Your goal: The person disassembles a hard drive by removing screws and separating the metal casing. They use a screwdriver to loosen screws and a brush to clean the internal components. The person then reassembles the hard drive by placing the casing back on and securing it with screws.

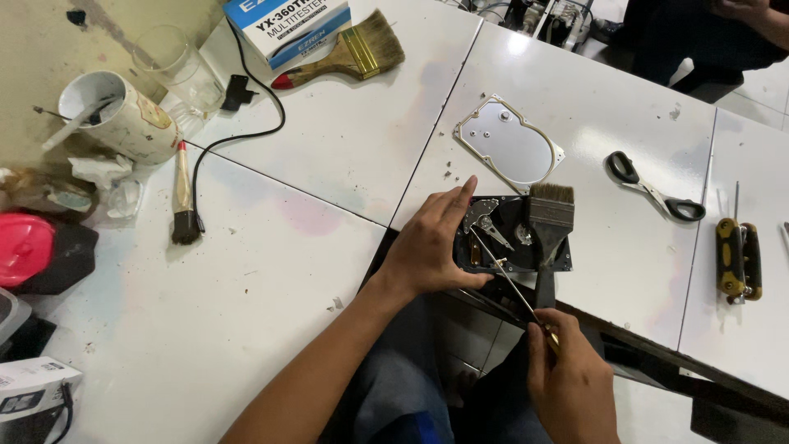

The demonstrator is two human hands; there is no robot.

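Hard drive (514,234), opened, black casing, sits at the near edge of the white table (329,156), platter area and silver actuator arm exposed. Table is the biggest thing, several white panels butted together, scuffed and dusty. Drive's silver cover plate (511,144) lies flat just beyond it, apart from it. Blue and white box (288,25) at the far edge, wooden-handled paintbrush (349,56) beside it. White cup (115,103) with tools inside at far left, clear glass (177,62) near it, small black-bristled brush (182,193) lying below. Black cable (246,123) snakes across the table. Red lid (20,247) at left edge. Scissors (653,193) with black handles right of the drive, well apart; yellow and black screwdriver handle (737,259) farther right.

Left hand (431,242) rests on the drive's left side, fingers spread over its edge, thumb up top, steadying it. Right hand (571,374) is below the table edge, closed around a thin screwdriver (505,275) whose shaft angles up-left into the drive's inside. Black flat brush (549,222) lies over the drive's right part, bristles toward the cover plate, handle toward the right hand; cannot tell if that hand holds it too.
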